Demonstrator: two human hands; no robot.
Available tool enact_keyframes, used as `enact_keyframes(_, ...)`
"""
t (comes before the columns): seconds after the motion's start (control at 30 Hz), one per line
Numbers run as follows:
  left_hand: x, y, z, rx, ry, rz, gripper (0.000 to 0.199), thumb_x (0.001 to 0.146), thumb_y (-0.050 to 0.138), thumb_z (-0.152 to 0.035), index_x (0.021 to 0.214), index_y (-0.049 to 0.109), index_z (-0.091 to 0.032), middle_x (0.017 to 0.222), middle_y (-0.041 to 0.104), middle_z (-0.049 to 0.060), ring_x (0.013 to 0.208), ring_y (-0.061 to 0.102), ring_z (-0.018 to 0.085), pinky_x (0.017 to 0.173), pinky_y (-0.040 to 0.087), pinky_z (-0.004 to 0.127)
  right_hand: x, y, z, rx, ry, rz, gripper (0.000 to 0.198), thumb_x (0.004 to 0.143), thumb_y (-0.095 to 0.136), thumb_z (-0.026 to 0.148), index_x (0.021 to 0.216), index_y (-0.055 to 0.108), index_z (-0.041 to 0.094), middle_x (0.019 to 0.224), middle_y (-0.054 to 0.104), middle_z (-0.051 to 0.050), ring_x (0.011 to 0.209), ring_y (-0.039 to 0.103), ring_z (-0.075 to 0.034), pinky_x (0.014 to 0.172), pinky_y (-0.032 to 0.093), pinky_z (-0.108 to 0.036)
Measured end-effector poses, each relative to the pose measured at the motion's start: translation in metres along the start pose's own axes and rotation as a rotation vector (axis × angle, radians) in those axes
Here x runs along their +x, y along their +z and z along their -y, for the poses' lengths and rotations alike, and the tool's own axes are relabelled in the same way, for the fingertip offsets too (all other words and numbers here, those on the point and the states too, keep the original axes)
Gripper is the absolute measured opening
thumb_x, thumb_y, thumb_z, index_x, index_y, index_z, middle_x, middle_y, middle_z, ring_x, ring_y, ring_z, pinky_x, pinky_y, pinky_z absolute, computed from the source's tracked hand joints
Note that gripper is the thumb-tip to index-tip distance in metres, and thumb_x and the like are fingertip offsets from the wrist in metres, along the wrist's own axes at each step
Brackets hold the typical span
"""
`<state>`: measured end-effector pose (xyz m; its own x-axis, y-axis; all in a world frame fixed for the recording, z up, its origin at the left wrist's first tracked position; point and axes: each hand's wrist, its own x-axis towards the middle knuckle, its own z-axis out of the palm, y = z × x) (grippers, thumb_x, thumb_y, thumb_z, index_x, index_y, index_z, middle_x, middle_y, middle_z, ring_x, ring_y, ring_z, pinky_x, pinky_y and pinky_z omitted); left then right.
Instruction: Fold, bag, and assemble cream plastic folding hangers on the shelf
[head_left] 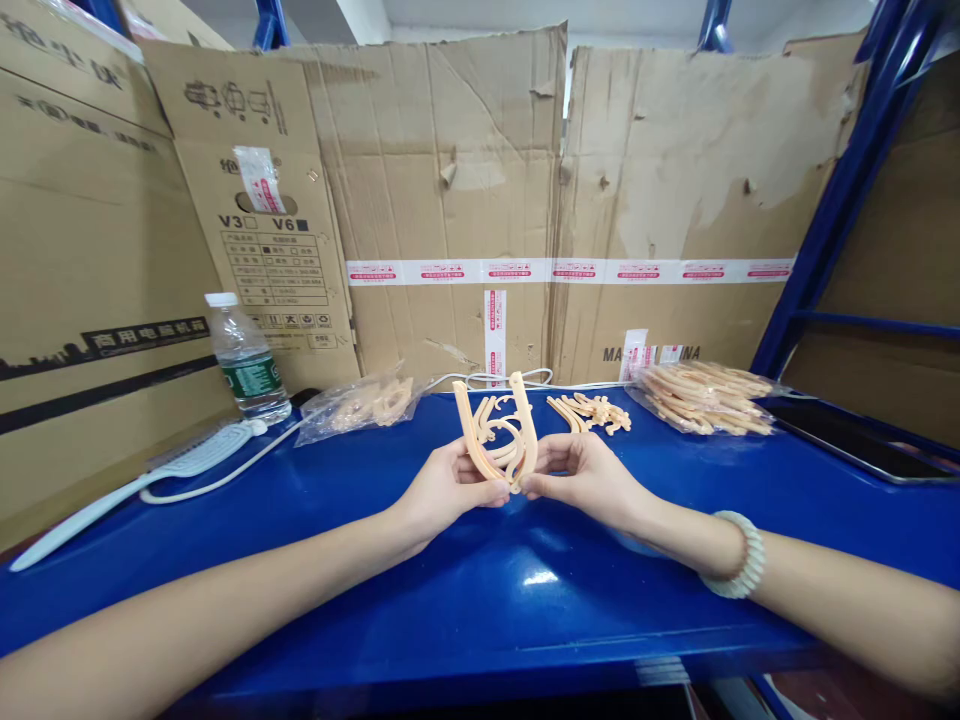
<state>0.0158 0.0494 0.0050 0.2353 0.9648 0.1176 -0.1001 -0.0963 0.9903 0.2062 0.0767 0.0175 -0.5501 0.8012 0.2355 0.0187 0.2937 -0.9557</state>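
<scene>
Above the blue table, both my hands hold peach plastic parts that look like a folding clothes hanger. Its left curved arm is in my left hand, thumb and fingers closed around its lower part. My right hand pinches the lower end of the right curved arm. The two arms meet at the bottom in a U shape. Behind and between them, more curved parts show, partly hidden, so I cannot tell which are attached. Loose small peach pieces lie just beyond my right hand.
A clear bag of peach parts lies at back left, a fuller bag at back right. A water bottle, pale hairbrush and white cable are left. A dark tablet or phone lies right. Cardboard walls the back.
</scene>
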Motion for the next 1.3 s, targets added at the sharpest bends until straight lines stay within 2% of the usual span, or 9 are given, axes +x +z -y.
enact_keyframes(0.2,0.000,0.002,-0.002,-0.058,-0.019,-0.062,0.047,0.054,0.088,-0.018,0.091,0.060,-0.012,0.084,0.075,0.006,0.071,0.069,0.015,0.064,0.057,0.024,0.002,0.001,-0.001,0.090,0.056,-0.021,0.029,0.055,0.084,0.029,0.074,0.068,0.014,0.068,0.071,-0.002,0.061,0.066,-0.013,0.068,0.056,-0.029)
enact_keyframes(0.63,0.002,-0.002,-0.005,-0.014,0.003,-0.093,0.039,0.057,0.087,-0.022,0.078,0.055,-0.013,0.078,0.072,0.004,0.069,0.068,0.013,0.066,0.058,0.023,0.009,-0.006,-0.003,0.148,0.096,-0.043,0.035,0.053,0.087,0.031,0.073,0.063,0.014,0.069,0.069,-0.001,0.062,0.064,-0.012,0.054,0.056,-0.023)
enact_keyframes(0.73,0.002,-0.001,-0.008,-0.045,-0.020,-0.093,0.036,0.060,0.086,-0.022,0.078,0.056,-0.012,0.076,0.071,0.002,0.069,0.068,0.012,0.067,0.058,0.022,0.011,-0.014,0.000,0.129,0.105,-0.005,0.035,0.054,0.087,0.029,0.076,0.063,0.014,0.072,0.068,-0.001,0.065,0.064,-0.011,0.056,0.057,-0.022)
enact_keyframes(0.83,0.003,-0.004,-0.013,-0.084,-0.039,-0.106,0.033,0.061,0.085,-0.020,0.074,0.056,-0.012,0.068,0.068,0.000,0.066,0.067,0.011,0.067,0.057,0.020,0.017,-0.036,0.004,0.086,0.107,0.124,0.034,0.059,0.085,0.029,0.080,0.064,0.014,0.072,0.068,0.000,0.065,0.065,-0.011,0.060,0.058,-0.022)
enact_keyframes(0.9,0.005,-0.009,-0.015,-0.118,-0.029,-0.115,0.030,0.063,0.084,-0.019,0.072,0.056,-0.013,0.068,0.067,0.000,0.067,0.067,0.011,0.068,0.057,0.019,0.021,-0.056,0.009,0.012,0.080,0.169,0.033,0.060,0.085,0.030,0.082,0.066,0.013,0.068,0.068,0.000,0.059,0.064,-0.010,0.058,0.056,-0.022)
enact_keyframes(1.07,0.018,-0.028,-0.020,-0.176,-0.004,-0.191,0.020,0.068,0.078,-0.011,0.069,0.058,-0.012,0.063,0.064,-0.001,0.064,0.067,0.010,0.068,0.057,0.018,0.026,-0.099,0.026,-0.327,-0.027,0.140,0.034,0.064,0.081,0.036,0.086,0.070,0.013,0.069,0.071,-0.003,0.059,0.065,-0.013,0.055,0.053,-0.024)
enact_keyframes(1.2,0.028,-0.042,-0.026,-0.169,-0.004,-0.232,0.012,0.071,0.073,-0.006,0.071,0.061,-0.011,0.072,0.070,0.005,0.067,0.069,0.012,0.069,0.058,0.019,0.025,-0.111,0.034,-0.683,-0.094,0.150,0.032,0.069,0.075,0.042,0.085,0.072,0.014,0.077,0.074,-0.006,0.067,0.067,-0.017,0.058,0.051,-0.026)
enact_keyframes(1.3,0.034,-0.052,-0.029,-0.131,0.012,-0.244,0.011,0.070,0.073,-0.005,0.074,0.064,-0.010,0.078,0.071,0.007,0.071,0.069,0.012,0.071,0.058,0.020,0.024,-0.113,0.034,-0.862,-0.102,0.144,0.029,0.072,0.071,0.043,0.083,0.073,0.016,0.077,0.074,-0.005,0.070,0.069,-0.018,0.061,0.051,-0.026)
